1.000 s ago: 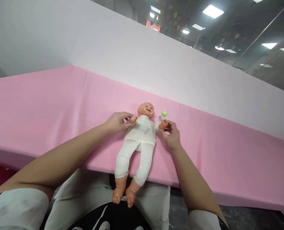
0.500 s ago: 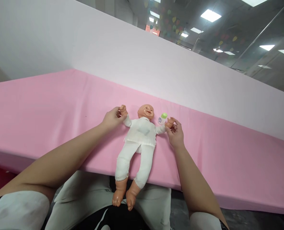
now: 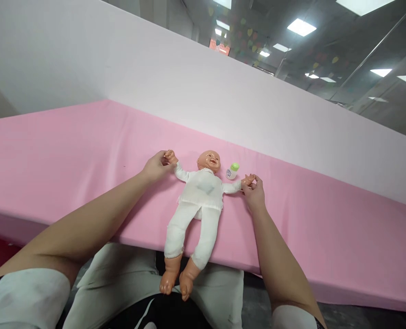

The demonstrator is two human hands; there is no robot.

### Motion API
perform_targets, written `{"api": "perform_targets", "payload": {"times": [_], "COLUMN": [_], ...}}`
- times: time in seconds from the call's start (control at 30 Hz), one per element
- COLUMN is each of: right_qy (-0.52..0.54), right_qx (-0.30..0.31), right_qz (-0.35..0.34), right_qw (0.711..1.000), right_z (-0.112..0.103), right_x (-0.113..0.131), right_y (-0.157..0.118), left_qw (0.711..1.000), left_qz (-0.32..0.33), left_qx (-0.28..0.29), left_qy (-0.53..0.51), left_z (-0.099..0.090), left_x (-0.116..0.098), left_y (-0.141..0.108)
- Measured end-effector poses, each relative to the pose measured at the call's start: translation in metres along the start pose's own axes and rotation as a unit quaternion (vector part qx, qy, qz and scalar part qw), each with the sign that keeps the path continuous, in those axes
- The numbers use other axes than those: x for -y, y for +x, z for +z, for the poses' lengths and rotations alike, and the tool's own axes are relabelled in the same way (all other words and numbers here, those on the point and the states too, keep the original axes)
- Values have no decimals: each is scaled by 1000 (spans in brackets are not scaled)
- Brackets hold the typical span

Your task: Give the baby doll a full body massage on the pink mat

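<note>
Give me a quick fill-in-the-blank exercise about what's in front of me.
1. The doll lies on its ____, face up.
2. The small bottle has a ____ cap.
3. That bottle is nearer the person's ____ hand.
4. The surface under the doll is ____.

Missing words: back; green; right; pink.
</note>
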State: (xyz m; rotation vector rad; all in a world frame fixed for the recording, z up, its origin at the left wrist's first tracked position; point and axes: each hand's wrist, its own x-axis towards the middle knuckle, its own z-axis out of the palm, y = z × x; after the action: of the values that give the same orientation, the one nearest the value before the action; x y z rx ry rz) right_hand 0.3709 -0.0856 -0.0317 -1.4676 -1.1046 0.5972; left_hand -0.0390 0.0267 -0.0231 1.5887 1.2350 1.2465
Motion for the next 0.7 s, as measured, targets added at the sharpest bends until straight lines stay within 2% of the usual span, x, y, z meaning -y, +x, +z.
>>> {"api": "perform_targets", "payload": {"times": [0.1,0.17,0.27,0.33,0.37,0.4,0.47,0.6,0.7], "right_qy": [-21,-63,-165,-220,-232,-234,-212,-116,-50], "right_qx": [26,76,180,218,224,221,197,110,34], "right_qz": [-124,-191,-307,-373,-391,-395,-366,-217,-119], "right_qw": [992,977,920,875,862,860,885,963,991], "right_z": [11,21,38,45,48,48,46,28,9], "right_x": [16,28,42,48,50,50,49,35,16], "right_y": [-17,-31,-50,-57,-59,-60,-57,-38,-16], "left_qw": [995,988,962,937,928,924,934,978,993], "left_qz": [80,108,182,249,272,281,255,133,34], "left_qx": [55,98,166,193,197,193,176,91,8], "left_qy": [30,60,119,151,163,172,176,131,115], "left_z": [8,16,27,32,34,35,34,25,13], "left_x": [-14,-21,-27,-30,-31,-31,-32,-29,-18], "left_y": [-15,-25,-35,-40,-41,-42,-42,-33,-17]}}
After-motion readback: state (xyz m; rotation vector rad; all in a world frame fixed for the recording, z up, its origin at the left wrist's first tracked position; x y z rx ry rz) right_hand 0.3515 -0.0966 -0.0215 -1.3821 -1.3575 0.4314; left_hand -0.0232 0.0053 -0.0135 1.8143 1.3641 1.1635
